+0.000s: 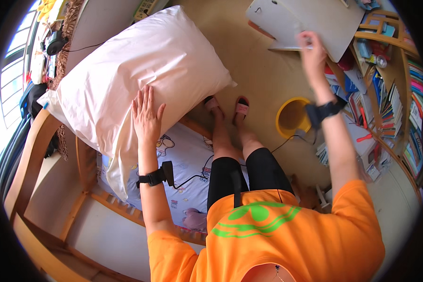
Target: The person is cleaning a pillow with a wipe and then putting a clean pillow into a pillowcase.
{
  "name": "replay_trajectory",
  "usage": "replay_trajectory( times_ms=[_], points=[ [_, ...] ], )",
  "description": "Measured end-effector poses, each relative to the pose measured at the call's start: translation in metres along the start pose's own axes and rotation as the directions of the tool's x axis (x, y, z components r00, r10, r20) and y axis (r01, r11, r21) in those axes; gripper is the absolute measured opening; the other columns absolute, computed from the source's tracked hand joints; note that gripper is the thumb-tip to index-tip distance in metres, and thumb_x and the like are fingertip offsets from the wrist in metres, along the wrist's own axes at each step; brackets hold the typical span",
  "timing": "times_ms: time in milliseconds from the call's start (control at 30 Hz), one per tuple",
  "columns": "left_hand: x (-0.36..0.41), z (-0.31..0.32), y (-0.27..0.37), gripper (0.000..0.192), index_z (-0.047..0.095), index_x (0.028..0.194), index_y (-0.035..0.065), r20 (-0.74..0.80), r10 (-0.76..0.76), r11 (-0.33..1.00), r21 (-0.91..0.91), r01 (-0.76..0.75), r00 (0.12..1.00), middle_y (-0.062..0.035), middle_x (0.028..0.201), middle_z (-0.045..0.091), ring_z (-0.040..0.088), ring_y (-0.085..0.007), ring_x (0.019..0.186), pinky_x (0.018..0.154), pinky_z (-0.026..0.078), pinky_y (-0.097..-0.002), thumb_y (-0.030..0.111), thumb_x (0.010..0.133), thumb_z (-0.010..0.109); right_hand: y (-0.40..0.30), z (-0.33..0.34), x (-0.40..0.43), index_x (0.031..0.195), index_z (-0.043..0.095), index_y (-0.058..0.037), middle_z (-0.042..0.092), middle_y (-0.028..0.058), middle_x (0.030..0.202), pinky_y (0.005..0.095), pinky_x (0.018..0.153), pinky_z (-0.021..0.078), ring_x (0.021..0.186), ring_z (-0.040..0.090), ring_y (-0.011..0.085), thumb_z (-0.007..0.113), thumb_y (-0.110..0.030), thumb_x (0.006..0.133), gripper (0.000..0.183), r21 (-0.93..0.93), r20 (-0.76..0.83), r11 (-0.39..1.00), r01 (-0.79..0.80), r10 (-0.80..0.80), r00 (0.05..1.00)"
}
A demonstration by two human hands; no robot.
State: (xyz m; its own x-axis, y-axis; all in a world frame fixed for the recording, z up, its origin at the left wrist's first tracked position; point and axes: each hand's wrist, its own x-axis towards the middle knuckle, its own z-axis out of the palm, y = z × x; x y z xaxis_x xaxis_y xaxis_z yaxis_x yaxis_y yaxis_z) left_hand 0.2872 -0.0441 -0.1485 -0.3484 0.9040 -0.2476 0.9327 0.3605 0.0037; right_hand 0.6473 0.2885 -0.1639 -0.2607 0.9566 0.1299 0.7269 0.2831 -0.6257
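Note:
A large, puffed-out white plastic bag (144, 60) lies in front of me, over the edge of a bed. My left hand (148, 114) rests flat on its near side with the fingers spread. A loose flap of the bag hangs beside my left wrist. To the right, my right hand (312, 53) is raised, blurred, with its fingers curled; whether it holds anything cannot be made out. It appears in front of a pale grey board or tabletop (292, 21). What is inside the bag is hidden.
Below the bag is a patterned bed sheet (187, 165) with a wooden bed rail (116, 208). A yellow bucket (293, 118) stands on the floor right of my feet. Shelves of books (391, 112) line the right side. Thin black cables run from both wristbands.

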Motion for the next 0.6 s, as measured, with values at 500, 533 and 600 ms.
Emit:
replay_trajectory(
  times_ms=[500,533,600],
  points=[
    [-0.004,0.011,-0.021,0.061,0.024,0.156,0.0133,0.162,-0.004,0.976,-0.212,0.039,0.987,-0.0087,0.161,0.027,0.019,-0.0325,0.150,0.120,0.010,-0.0503,0.042,0.103,0.031,-0.188,0.225,-0.221,0.101,0.069,-0.0076,0.063,0.0074,0.098,0.0390,0.090,0.0484,0.101,0.061,0.0269,0.069,-0.007,0.080,0.021,0.541,0.162,0.832,0.124,-0.248,0.955],
    [-0.004,0.011,-0.022,0.061,0.024,0.156,0.0130,0.172,-0.011,0.975,-0.215,0.048,0.985,-0.0089,0.161,0.027,0.019,-0.0327,0.149,0.120,0.010,-0.0503,0.042,0.104,0.032,-0.168,0.227,-0.219,0.100,0.068,-0.0072,0.063,0.0077,0.098,0.0386,0.090,0.0480,0.100,0.061,0.0274,0.067,-0.009,0.081,0.019,0.464,0.173,0.880,0.101,-0.202,0.964],
    [0.001,0.015,-0.015,0.064,0.025,0.156,0.0118,0.195,0.003,0.966,-0.253,0.048,0.981,-0.0096,0.161,0.025,0.016,-0.0323,0.150,0.120,0.008,-0.0504,0.049,0.104,0.025,-0.115,0.229,-0.207,0.100,0.064,-0.0044,0.062,0.0133,0.098,0.0406,0.082,0.0488,0.091,0.061,0.0318,0.067,-0.007,0.082,0.018,0.340,0.135,0.915,-0.215,0.179,0.975]
  ],
)
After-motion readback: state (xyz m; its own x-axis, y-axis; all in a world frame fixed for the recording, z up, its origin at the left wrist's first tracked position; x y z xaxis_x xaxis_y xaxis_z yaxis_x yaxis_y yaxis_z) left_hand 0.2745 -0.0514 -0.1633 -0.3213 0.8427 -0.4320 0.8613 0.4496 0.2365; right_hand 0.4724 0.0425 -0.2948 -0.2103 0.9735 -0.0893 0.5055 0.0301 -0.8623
